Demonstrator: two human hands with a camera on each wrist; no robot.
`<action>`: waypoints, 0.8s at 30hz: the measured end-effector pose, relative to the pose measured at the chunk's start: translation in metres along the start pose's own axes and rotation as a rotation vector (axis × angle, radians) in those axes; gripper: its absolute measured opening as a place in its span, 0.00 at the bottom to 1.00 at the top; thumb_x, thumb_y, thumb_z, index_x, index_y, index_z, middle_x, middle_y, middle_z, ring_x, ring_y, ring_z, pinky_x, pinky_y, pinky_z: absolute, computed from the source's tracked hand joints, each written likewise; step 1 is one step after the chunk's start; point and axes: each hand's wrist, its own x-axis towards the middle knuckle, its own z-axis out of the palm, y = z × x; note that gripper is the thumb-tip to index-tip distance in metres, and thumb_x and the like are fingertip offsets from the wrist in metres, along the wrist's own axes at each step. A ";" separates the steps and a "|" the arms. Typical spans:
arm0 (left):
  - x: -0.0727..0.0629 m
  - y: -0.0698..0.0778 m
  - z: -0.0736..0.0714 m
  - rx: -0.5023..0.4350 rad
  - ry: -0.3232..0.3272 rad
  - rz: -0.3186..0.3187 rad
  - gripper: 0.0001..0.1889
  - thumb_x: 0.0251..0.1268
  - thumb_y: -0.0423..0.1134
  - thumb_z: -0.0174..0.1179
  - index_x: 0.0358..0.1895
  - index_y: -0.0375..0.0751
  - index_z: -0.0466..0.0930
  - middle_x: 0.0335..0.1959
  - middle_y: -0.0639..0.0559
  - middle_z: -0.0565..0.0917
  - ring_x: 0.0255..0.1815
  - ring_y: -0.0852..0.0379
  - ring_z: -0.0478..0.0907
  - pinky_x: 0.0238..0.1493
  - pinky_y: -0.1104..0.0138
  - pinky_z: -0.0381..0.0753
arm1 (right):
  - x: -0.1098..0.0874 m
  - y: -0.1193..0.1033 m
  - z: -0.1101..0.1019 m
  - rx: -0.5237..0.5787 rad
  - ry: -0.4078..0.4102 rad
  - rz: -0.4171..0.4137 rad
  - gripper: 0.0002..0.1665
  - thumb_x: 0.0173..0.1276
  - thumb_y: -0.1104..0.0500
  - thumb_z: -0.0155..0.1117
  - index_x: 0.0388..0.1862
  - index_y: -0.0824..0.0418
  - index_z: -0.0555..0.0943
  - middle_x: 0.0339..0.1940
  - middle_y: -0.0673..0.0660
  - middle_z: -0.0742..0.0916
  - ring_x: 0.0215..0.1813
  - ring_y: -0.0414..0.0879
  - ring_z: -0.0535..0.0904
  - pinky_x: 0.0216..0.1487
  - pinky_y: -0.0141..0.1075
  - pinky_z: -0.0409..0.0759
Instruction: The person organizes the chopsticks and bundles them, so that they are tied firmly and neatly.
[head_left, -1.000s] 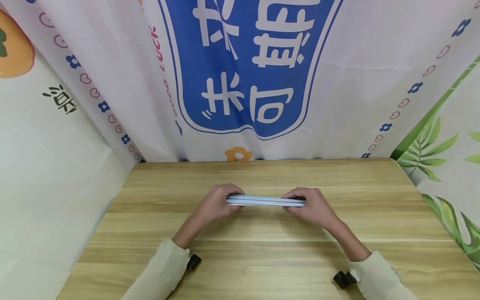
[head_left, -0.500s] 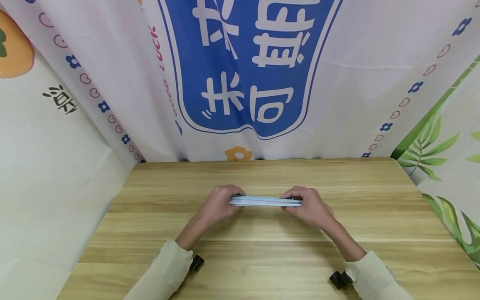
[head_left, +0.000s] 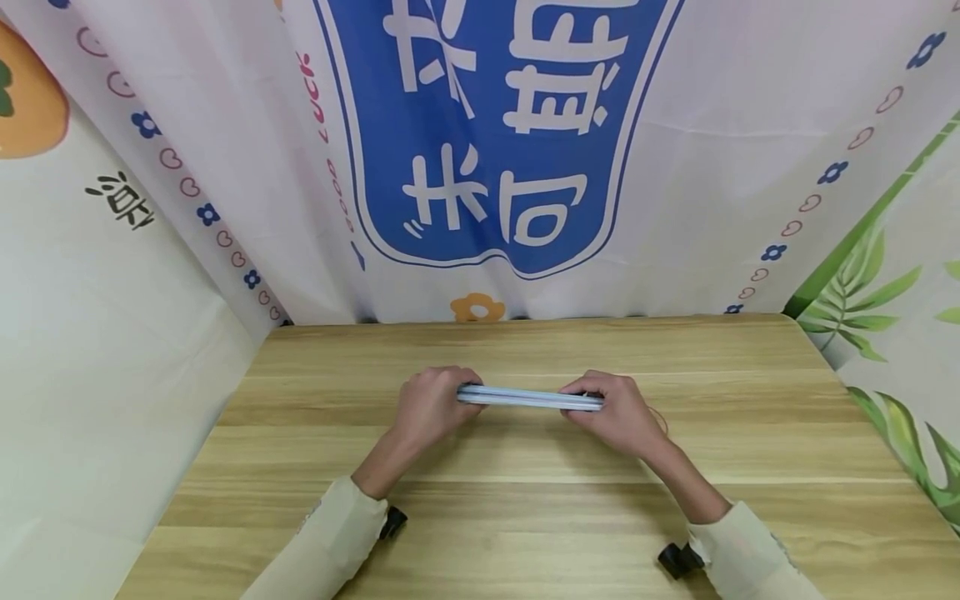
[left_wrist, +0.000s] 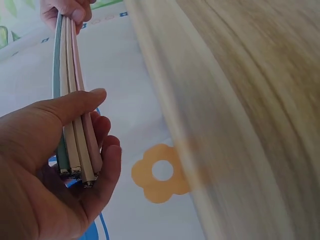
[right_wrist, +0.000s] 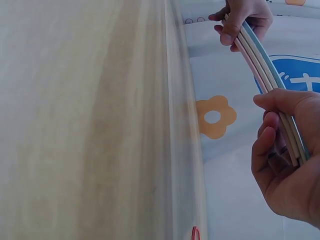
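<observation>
A stack of several thin notebooks is held edge-up above the table, between both hands. My left hand grips its left end, thumb on the near side and fingers curled behind, as the left wrist view shows. At the right end, my right hand holds the stack in the same manner. Greenish, cream and pink layers line up side by side in the left wrist view, their lower ends slightly uneven. The stack bows gently in the right wrist view. Its cover faces are mostly hidden.
Beneath the hands lies a wood-grain table. A white printed cloth hangs along its far edge, with other printed sheets at both sides. Black devices sit at both wrists. A thin red loop shows beside the right wrist.
Both hands have come slightly closer together, the right one moving left. The left end of the stack has risen a little, so it slants down to the right.
</observation>
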 end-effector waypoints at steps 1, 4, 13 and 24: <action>0.000 0.000 0.000 0.002 -0.003 0.003 0.10 0.54 0.39 0.84 0.38 0.48 0.93 0.33 0.55 0.92 0.26 0.61 0.82 0.27 0.63 0.82 | 0.000 0.000 0.000 0.002 -0.002 0.004 0.10 0.64 0.67 0.80 0.42 0.54 0.94 0.37 0.49 0.91 0.35 0.37 0.81 0.37 0.30 0.81; 0.000 -0.001 0.002 0.003 -0.013 0.017 0.11 0.53 0.38 0.84 0.40 0.47 0.93 0.35 0.53 0.93 0.30 0.59 0.86 0.32 0.60 0.86 | 0.000 0.000 0.001 0.002 -0.005 0.016 0.10 0.64 0.67 0.80 0.42 0.54 0.93 0.37 0.49 0.91 0.34 0.37 0.80 0.36 0.30 0.80; 0.001 0.001 0.005 -0.002 -0.060 0.075 0.11 0.55 0.36 0.82 0.41 0.47 0.93 0.34 0.56 0.93 0.27 0.62 0.84 0.32 0.62 0.86 | 0.002 0.001 0.004 -0.007 -0.007 0.036 0.13 0.61 0.69 0.81 0.40 0.54 0.92 0.37 0.49 0.91 0.35 0.37 0.81 0.37 0.31 0.82; 0.000 0.004 0.001 -0.025 -0.083 0.086 0.12 0.55 0.43 0.84 0.42 0.50 0.94 0.35 0.57 0.94 0.27 0.64 0.83 0.29 0.64 0.83 | 0.002 0.002 0.001 0.001 -0.004 -0.003 0.13 0.59 0.69 0.82 0.39 0.54 0.93 0.34 0.48 0.90 0.34 0.36 0.82 0.36 0.30 0.82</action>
